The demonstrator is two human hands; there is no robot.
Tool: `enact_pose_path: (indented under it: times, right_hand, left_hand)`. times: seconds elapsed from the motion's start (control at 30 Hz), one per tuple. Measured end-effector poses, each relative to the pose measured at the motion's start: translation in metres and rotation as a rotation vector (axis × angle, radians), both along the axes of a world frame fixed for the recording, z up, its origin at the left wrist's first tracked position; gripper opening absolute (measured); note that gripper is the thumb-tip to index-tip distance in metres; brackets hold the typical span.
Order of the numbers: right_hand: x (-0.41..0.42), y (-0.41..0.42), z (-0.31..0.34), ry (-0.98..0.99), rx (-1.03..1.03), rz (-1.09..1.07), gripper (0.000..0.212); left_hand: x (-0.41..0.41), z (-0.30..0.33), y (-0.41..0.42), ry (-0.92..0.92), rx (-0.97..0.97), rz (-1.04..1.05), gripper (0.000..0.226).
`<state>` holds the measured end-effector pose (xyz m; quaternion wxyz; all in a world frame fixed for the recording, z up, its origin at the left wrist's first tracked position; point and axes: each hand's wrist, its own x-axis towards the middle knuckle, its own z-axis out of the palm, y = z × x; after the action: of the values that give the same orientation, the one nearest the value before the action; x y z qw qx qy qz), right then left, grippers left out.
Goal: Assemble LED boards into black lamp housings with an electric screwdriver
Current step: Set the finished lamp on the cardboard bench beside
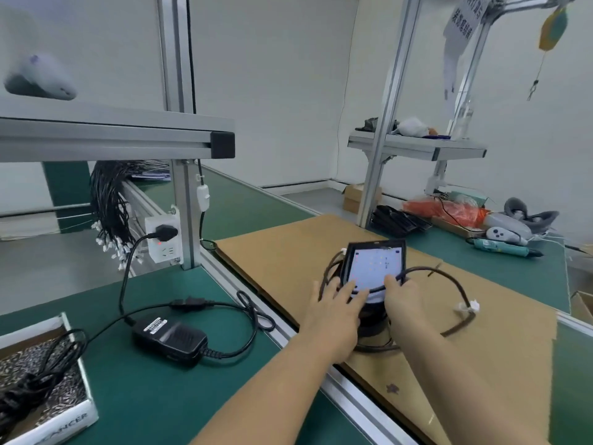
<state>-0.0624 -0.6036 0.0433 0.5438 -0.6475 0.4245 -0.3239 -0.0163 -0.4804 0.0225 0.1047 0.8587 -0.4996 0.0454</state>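
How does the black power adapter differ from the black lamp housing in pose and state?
The power adapter lies flat on the green mat, untouched; the lamp housing stands tilted on the cardboard sheet, touched by the left hand and the right hand. The housing shows a white LED board. Both are black, with cables.

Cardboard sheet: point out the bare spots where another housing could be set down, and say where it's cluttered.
The cardboard sheet is bare left of and beyond the lamp housing, toward the aluminium post. Its near right part, this side of the looping cable, is bare too. Crowded: around the housing, where both hands and cable coils sit, and the far right by the electric screwdriver.
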Motion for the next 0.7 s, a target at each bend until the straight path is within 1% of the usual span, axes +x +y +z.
enact_pose_path:
  times: [0.1, 0.17, 0.2, 0.23, 0.3, 0.33, 0.37, 0.4, 0.43, 0.47, 0.5, 0.53, 0.57, 0.6, 0.67, 0.7]
  right_hand:
    - [-0.001, -0.010, -0.005, 0.233, -0.139, -0.011, 0.027]
    - [-0.009, -0.015, -0.008, 0.280, -0.206, 0.031, 0.025]
    - [-0.017, -0.017, -0.010, 0.284, -0.228, 0.073, 0.031]
    - [-0.026, -0.017, -0.010, 0.337, -0.266, 0.113, 0.041]
    - [-0.045, -0.015, -0.010, 0.569, -0.495, 0.096, 0.052]
    - [-0.050, -0.011, -0.009, 0.630, -0.636, 0.051, 0.051]
    - [-0.053, -0.003, -0.005, 0.609, -0.780, 0.018, 0.042]
    - [-0.051, 0.003, -0.004, 0.554, -0.909, 0.018, 0.030]
    - [-0.046, 0.010, -0.002, 0.544, -1.056, 0.036, 0.020]
    - [-0.038, 0.016, -0.002, 0.631, -1.180, 0.098, 0.025]
    - [-0.030, 0.019, -0.004, 0.757, -1.244, 0.204, 0.032]
    - [-0.024, 0.022, -0.004, 0.870, -1.236, 0.311, 0.034]
    - [-0.018, 0.026, -0.004, 0.970, -1.186, 0.395, 0.032]
    - [-0.016, 0.029, -0.004, 1.048, -1.139, 0.445, 0.031]
    - [-0.008, 0.037, -0.005, 1.082, -1.100, 0.446, 0.028]
    - [-0.005, 0.041, -0.004, 1.060, -1.102, 0.421, 0.027]
  left_hand:
    - [0.000, -0.010, -0.003, 0.051, 0.109, -0.016, 0.056]
    - [0.000, -0.010, -0.004, 0.026, 0.143, -0.009, 0.057]
    - [0.001, -0.009, -0.005, 0.000, 0.164, -0.002, 0.057]
    - [0.001, -0.007, -0.005, -0.025, 0.187, 0.004, 0.058]
    - [0.001, -0.006, -0.006, -0.058, 0.220, 0.012, 0.060]
    - [0.001, -0.006, -0.005, -0.071, 0.228, 0.008, 0.061]
    - [0.001, -0.007, -0.005, -0.076, 0.230, 0.003, 0.061]
    - [0.001, -0.008, -0.003, -0.074, 0.227, -0.001, 0.062]
    - [0.000, -0.009, -0.002, -0.070, 0.222, -0.001, 0.062]
    - [0.001, -0.009, 0.000, -0.069, 0.219, 0.002, 0.062]
    - [0.001, -0.009, 0.002, -0.066, 0.217, 0.004, 0.062]
    - [0.001, -0.007, 0.005, -0.059, 0.209, 0.005, 0.062]
    - [0.002, -0.005, 0.009, -0.044, 0.193, 0.009, 0.061]
    - [0.003, -0.002, 0.013, -0.020, 0.170, 0.014, 0.061]
    - [0.007, 0.005, 0.026, 0.035, 0.121, 0.040, 0.060]
    - [0.009, 0.010, 0.031, 0.051, 0.105, 0.055, 0.060]
